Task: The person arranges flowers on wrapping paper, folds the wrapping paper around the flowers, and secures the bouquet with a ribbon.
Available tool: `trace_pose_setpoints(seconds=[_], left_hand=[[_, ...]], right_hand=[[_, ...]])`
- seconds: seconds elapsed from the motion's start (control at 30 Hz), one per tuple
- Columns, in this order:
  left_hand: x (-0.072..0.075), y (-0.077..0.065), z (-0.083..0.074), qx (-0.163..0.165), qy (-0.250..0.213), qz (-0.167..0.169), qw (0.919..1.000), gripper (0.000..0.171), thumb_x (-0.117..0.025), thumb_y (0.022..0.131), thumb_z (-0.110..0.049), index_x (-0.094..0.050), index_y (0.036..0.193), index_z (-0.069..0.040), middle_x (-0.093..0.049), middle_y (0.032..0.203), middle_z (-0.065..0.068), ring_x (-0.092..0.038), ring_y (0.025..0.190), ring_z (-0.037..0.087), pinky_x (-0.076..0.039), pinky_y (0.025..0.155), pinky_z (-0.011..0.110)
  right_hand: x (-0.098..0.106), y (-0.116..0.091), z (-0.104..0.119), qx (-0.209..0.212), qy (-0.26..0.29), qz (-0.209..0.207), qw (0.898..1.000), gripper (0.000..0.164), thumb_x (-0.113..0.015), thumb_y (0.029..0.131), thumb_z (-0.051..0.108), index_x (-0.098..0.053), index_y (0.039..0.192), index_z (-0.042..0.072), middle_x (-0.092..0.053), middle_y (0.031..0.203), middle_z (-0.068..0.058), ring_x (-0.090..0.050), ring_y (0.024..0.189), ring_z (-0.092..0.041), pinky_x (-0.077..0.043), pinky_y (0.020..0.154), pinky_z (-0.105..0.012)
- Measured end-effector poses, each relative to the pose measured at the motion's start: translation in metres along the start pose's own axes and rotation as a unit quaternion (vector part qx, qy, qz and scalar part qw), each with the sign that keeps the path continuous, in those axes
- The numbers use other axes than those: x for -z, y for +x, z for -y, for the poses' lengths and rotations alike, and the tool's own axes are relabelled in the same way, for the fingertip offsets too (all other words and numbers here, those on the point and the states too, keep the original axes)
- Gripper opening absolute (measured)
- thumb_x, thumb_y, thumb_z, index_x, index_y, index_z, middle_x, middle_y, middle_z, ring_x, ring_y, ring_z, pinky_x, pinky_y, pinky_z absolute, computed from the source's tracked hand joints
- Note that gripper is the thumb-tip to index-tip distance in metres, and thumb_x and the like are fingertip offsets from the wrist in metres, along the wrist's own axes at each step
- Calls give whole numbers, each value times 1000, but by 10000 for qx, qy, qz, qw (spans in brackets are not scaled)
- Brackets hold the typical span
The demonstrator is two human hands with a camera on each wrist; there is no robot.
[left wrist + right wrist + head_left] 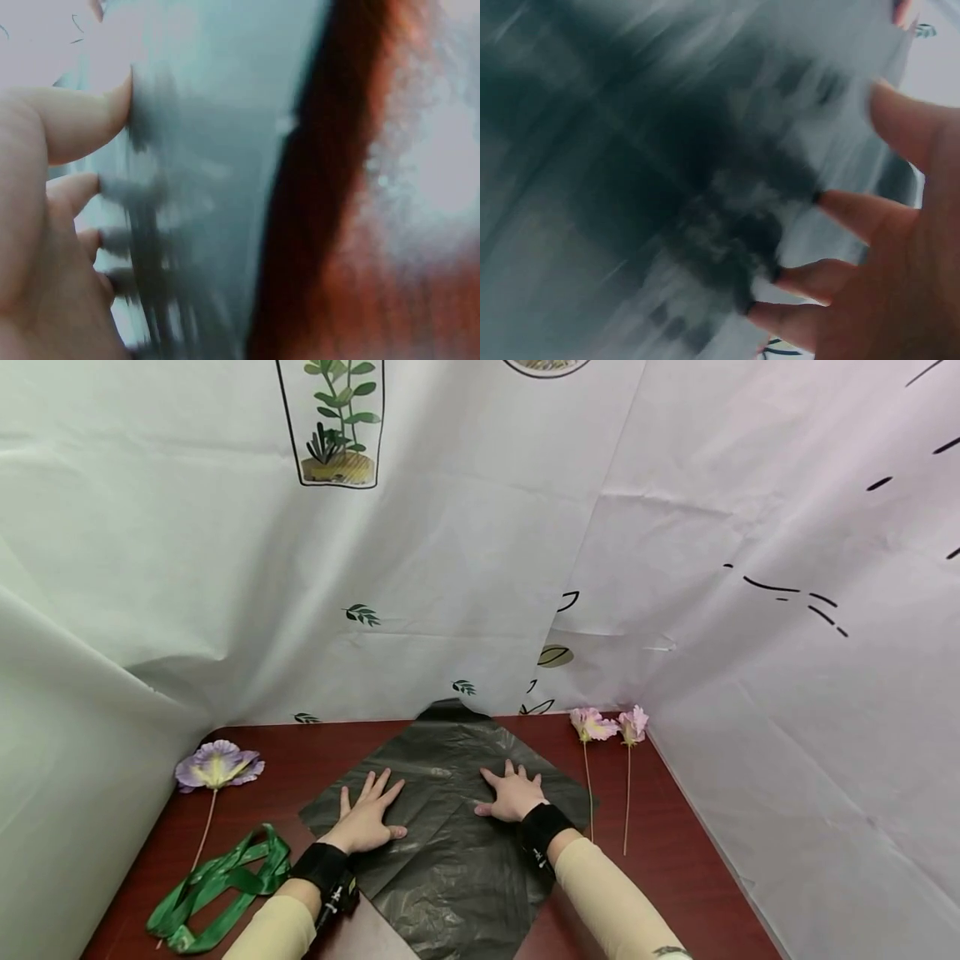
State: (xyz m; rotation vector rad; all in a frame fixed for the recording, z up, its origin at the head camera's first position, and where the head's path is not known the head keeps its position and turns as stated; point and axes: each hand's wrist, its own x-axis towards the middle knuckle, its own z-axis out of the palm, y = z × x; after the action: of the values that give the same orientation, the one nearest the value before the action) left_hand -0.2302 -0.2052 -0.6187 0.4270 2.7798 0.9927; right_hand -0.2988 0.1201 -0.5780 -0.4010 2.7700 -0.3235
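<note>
Curtained-off craft spot: printed wht sheeting (pixel 450 543), red-brown tbl (pixel 690 860), flwrs (pixel 217 766), ribbon (pixel 180 902), blk film (pixel 442 843)

Ribbon (pixel 234 877) left of sheet (pixel 450 835)

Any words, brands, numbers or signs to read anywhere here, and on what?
None can be read.
White backdrop sheet: drawings such as a plant, no legible words.
Thin black sheet: no visible lettering.
Left wrist device: pale marks, too small to read.
Right sleeve: dark mark, unreadable.
</note>
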Motion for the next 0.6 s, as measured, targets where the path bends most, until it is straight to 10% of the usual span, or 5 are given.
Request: trace_pose_setpoints(seconds=[0.23,0.43,0.6], left_hand=[[-8,-3,10,-261,353,264,9987,87,-71,108,-44,-30,177,-11,-7,185,21,-1,169,50,25,119,78],[-4,2,13,252,592,124,9979,97,-69,103,-67,-30,178,-19,-7,187,16,5,169,50,28,117,79],[3,7,9,581,476,-63,9972,93,-71,105,-56,-28,178,-16,-4,186,19,10,169,51,32,115,77]], right_hand=[[-7,11,-9,-71,176,375,9991,87,-79,103,51,-38,176,29,-15,180,-33,-14,165,-61,-25,122,-82],[-14,29,-18,-124,339,435,9984,87,-77,104,53,-35,177,32,-8,182,-31,-7,166,-60,-17,125,-82],[-17,38,-12,-152,521,275,9981,87,-77,105,50,-35,177,27,-6,183,-29,-3,166,-60,-13,126,-82]])
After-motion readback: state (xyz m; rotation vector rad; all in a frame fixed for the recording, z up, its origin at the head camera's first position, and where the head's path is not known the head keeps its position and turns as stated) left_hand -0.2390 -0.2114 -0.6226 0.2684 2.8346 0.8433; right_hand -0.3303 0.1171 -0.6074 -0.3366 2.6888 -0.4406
